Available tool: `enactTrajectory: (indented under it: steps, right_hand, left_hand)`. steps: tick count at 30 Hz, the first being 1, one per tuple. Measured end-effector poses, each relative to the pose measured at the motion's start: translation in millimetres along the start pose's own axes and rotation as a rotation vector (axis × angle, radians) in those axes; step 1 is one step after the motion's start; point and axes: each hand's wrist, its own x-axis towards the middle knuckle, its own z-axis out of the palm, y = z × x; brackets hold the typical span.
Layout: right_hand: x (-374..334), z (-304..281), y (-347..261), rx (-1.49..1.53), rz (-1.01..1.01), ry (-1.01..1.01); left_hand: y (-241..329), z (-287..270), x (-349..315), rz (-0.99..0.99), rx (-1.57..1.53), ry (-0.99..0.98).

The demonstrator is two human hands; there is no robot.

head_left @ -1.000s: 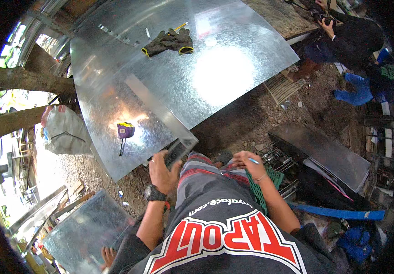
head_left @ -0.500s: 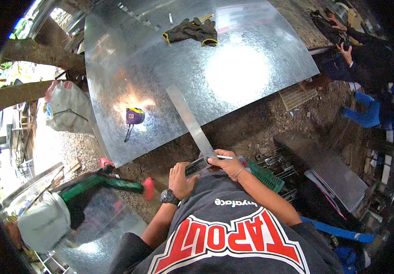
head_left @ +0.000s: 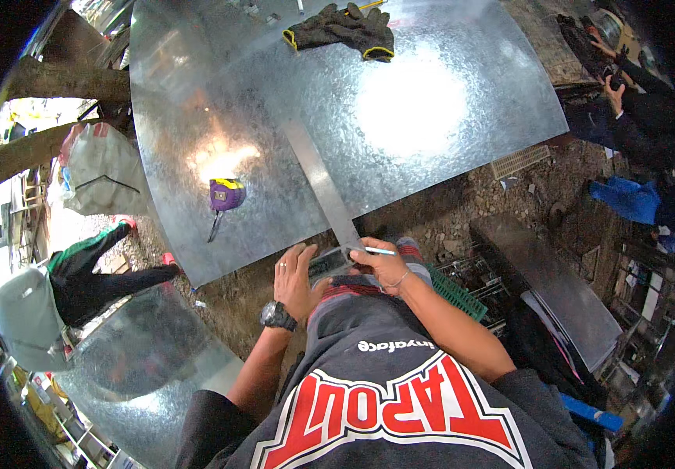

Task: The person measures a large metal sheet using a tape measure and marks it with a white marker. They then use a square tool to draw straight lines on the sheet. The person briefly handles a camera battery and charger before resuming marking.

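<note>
Right fingers point(head_left: 368, 259) tight on metal strip point(head_left: 318, 173) and pen point(head_left: 381, 252), left fingers point(head_left: 290, 261) loosely apart, grip unclear.

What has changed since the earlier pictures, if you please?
The right hand, still holding a slim white pen, has gripped the flat L-shaped metal square, which has moved nearer, its far end swinging rightward. A grey-topped co-worker came into view at left. The purple and yellow tape measure and dark knit gloves stayed on the shiny metal sheet.
</note>
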Motion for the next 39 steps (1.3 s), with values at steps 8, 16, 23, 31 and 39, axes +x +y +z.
enactTrajectory:
  steps: [8,16,23,31,39]
  right_hand:
    - [-7.3,17.8,-4.2,-0.13,-0.031,-0.123]
    - [-46.5,36.1,-4.1,-0.263,0.01,-0.334]
    - [-77.4,31.0,18.5,-0.091,0.002,-0.26]
    - [-82.3,40.6,67.0,-0.003,-0.082,-0.08]
    - [-71.0,75.4,116.5,0.054,-0.143,0.047]
  left_hand:
    - [10.9,-13.2,-0.6,-0.016,0.114,-0.001]
    - [52.0,-7.9,-70.2,-0.16,-0.038,0.108]
    - [60.5,-6.1,-88.5,-0.11,0.006,0.157]
    - [21.1,-16.1,-89.5,0.046,0.062,0.071]
    - [-28.7,-29.0,-102.3,0.156,0.021,0.038]
